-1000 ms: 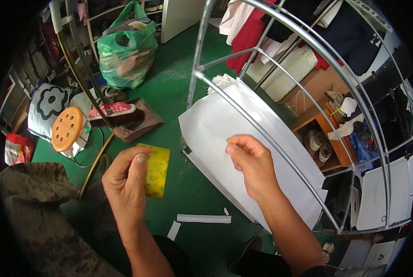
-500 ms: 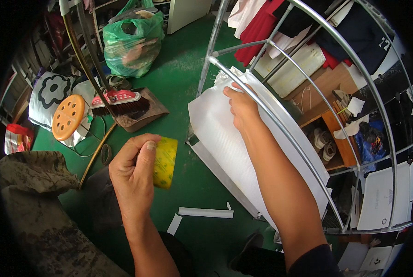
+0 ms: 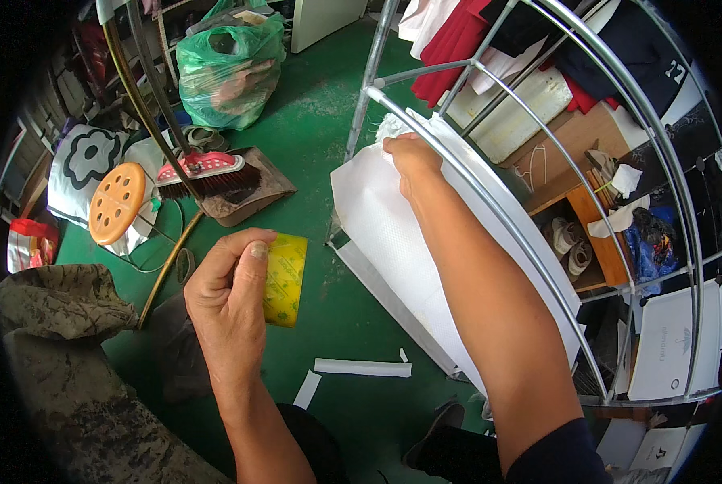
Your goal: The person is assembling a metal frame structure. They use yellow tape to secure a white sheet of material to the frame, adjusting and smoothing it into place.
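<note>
Two bare hands work at differing reach above a green floor. At near left, the left hand pinches a wide yellow tape roll by its upper rim, the thumb laid along the near side and the index finger bent over the top; the remaining fingers curl toward the palm. The roll hangs upright in that grip, to the left of a large white sheet and apart from it. The right hand, its forearm stretched across the sheet, is at the far end, near the crumpled edge. Its fingers are drawn in rather than spread, but whether they pinch the material or merely rest on it cannot be told from this angle. A dark sleeve ends below the right elbow. A metal tube frame stands around the sheet, one bar slanting across it just beside the right hand. On the floor nearer the wearer lie narrow white strips, below and to the right of the roll.
</note>
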`<state>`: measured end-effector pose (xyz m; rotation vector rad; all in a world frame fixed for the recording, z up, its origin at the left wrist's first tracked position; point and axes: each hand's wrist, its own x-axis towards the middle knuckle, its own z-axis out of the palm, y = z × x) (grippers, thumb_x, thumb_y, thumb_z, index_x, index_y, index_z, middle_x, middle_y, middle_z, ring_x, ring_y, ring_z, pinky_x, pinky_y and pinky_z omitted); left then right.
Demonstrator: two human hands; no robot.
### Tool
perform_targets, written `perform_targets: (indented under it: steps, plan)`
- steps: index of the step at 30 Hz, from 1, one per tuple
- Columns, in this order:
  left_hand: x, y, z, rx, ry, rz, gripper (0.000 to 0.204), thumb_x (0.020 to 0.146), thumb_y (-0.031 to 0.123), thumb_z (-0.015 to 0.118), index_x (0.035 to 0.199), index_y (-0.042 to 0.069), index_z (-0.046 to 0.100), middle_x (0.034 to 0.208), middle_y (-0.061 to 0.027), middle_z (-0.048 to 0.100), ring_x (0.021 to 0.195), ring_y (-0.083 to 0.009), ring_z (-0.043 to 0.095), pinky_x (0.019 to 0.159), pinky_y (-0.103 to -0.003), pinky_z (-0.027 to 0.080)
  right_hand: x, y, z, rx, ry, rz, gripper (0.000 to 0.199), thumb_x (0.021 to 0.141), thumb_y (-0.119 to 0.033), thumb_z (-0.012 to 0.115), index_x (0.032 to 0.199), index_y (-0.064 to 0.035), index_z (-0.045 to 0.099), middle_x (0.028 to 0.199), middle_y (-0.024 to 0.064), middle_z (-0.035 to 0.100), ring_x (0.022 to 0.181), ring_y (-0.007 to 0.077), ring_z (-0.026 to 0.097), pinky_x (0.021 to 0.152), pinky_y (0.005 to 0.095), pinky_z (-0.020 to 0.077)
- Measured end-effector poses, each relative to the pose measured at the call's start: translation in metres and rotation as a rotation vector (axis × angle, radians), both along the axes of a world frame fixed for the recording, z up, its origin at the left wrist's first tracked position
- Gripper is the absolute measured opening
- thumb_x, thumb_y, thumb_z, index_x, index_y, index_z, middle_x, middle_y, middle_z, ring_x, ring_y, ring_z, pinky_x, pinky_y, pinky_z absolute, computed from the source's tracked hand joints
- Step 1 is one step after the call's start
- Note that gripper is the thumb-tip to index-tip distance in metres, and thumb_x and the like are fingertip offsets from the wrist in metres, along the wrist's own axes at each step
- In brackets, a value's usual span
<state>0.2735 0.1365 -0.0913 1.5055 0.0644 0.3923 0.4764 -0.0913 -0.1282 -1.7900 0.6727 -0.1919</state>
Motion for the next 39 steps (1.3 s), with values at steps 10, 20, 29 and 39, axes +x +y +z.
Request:
perform_targets:
  steps: [10,20,29,39]
  plan:
    - [0.003,0.004,-0.004,-0.022,-0.007,0.012,0.015,0.1,0.008,0.062,0.103,-0.003,0.071,0.081,0.0026,0.06,0.072,-0.0026,0.048,0.063,-0.019,0.038,0.015,-0.005,-0.019,-0.221,-0.039,-0.041,0.021,0.072,0.0,0.078,0.087,-0.0003,0.063,0.084,0.0112,0.067,0.071,0.0215,0.064,0.064,0.0344,0.0527]
    - [0.006,0.008,-0.009,-0.069,-0.011,0.005,0.015,0.1,0.008,0.062,0.103,-0.004,0.071,0.083,0.0022,0.063,0.073,-0.0022,0.05,0.064,-0.019,0.04,0.021,-0.011,-0.026,-0.247,-0.081,0.01,0.018,0.075,-0.002,0.078,0.087,0.0017,0.066,0.081,0.0105,0.067,0.064,0.0189,0.064,0.058,0.0312,0.0531]
    - [0.006,0.007,-0.009,-0.055,0.001,0.025,0.015,0.099,0.008,0.062,0.1,-0.004,0.072,0.08,0.0019,0.062,0.072,-0.0023,0.05,0.063,-0.019,0.04,0.005,0.004,-0.002,0.002,-0.014,0.012,0.012,0.081,-0.004,0.071,0.092,-0.006,0.07,0.081,0.004,0.067,0.064,0.0124,0.059,0.049,0.0254,0.037]
    - [0.003,0.011,-0.01,-0.036,0.019,-0.015,0.016,0.101,0.011,0.062,0.103,-0.001,0.072,0.088,0.0012,0.065,0.076,-0.0035,0.054,0.067,-0.02,0.042,-0.003,0.001,0.001,0.109,-0.051,0.025,0.01,0.09,-0.008,0.067,0.101,-0.0074,0.068,0.083,0.0018,0.066,0.061,0.0096,0.057,0.05,0.0246,0.0405]
